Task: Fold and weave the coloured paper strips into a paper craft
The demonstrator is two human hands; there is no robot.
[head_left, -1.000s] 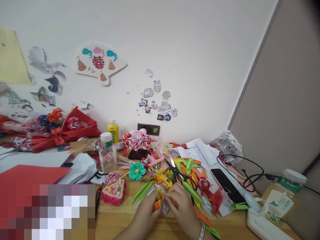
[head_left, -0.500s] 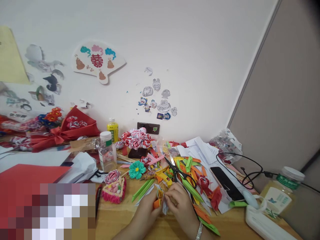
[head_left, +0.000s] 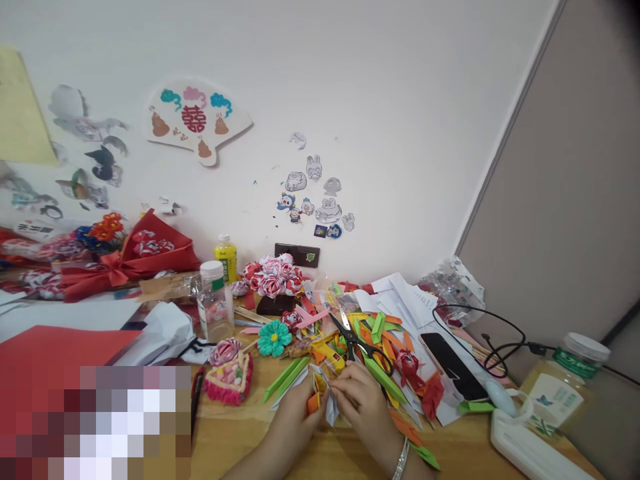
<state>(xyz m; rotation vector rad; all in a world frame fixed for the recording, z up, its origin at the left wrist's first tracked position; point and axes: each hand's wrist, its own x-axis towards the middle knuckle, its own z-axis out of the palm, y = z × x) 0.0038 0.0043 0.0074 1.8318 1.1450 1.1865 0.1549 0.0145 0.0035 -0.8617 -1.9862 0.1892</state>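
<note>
Low over the wooden table (head_left: 250,427), my left hand (head_left: 300,412) is closed on a small folded paper piece (head_left: 316,393), orange and yellow with white parts. My right hand (head_left: 357,397), with a sparkling bracelet at the wrist, pinches the white edge of the same piece; its fingertips partly hide the folds. Black-handled scissors (head_left: 357,343) lie open just beyond my right hand. Green folded strips (head_left: 286,379) rest left of my hands. Orange, yellow and green strips (head_left: 387,337) are heaped behind and to the right.
A heart-shaped box (head_left: 227,387) with a pink fringe and a teal flower (head_left: 274,339) sit to the left. A clear jar (head_left: 215,307) stands behind them. At right are a phone (head_left: 455,367), a black cable (head_left: 505,327), a white device (head_left: 540,448) and a lidded jar (head_left: 565,387).
My right fingers have shifted slightly on the paper piece, and more of its white part shows between my hands. The things on the table stay where they were.
</note>
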